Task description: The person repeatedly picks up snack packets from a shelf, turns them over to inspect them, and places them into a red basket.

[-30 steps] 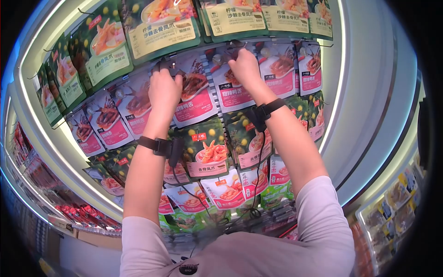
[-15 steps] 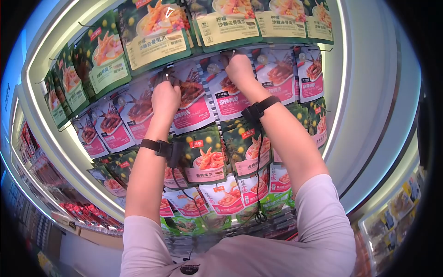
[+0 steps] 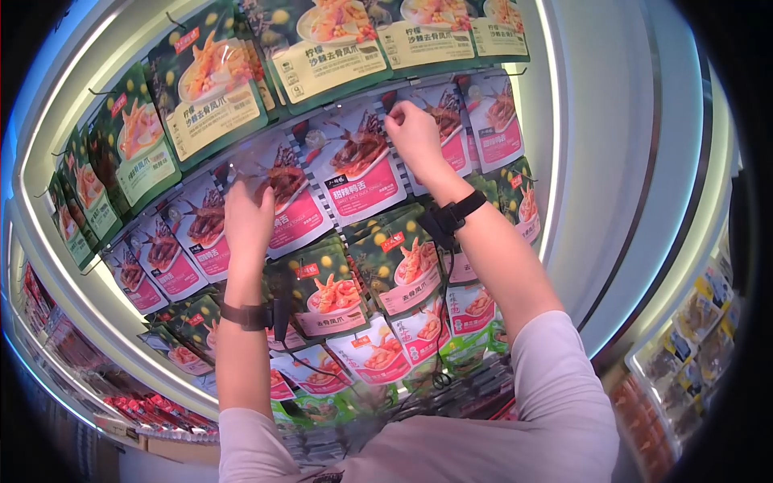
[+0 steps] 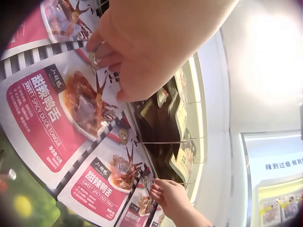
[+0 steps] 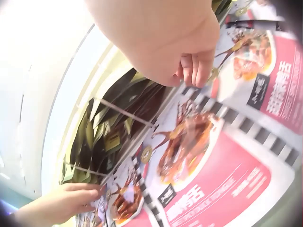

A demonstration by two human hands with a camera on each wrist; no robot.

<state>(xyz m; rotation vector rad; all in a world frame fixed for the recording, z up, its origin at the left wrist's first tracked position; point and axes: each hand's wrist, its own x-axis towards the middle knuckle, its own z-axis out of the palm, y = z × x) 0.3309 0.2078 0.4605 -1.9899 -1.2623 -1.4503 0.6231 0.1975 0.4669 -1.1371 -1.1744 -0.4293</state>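
Pink-and-white pouches of sweet spicy duck tongue hang in a row across the middle of the rack. My left hand point(image 3: 248, 217) is raised at the upper part of one duck tongue pouch point(image 4: 42, 113), its thumb apart from the fingers and its fingertips over the printed front. To the right, my right hand point(image 3: 415, 138) is at the top corner of another duck tongue pouch point(image 3: 360, 165). Its curled fingers point(image 5: 191, 68) pinch at the top edge, partly hidden by the hand itself. Black straps with small cameras sit on both wrists.
Larger green-and-yellow pouches point(image 3: 326, 60) overhang the row from above, on metal hooks point(image 4: 168, 142). Green-and-pink pouches point(image 3: 328, 294) hang below, with white-and-pink ones point(image 3: 372, 350) lower still. A lit curved frame point(image 3: 555, 137) borders the rack. A black cable hangs near the right wrist.
The view has shifted along the rack. My left hand has moved left and down from the hook area, its fingers loosening. My right hand stays high, now at the pouch's right top corner.
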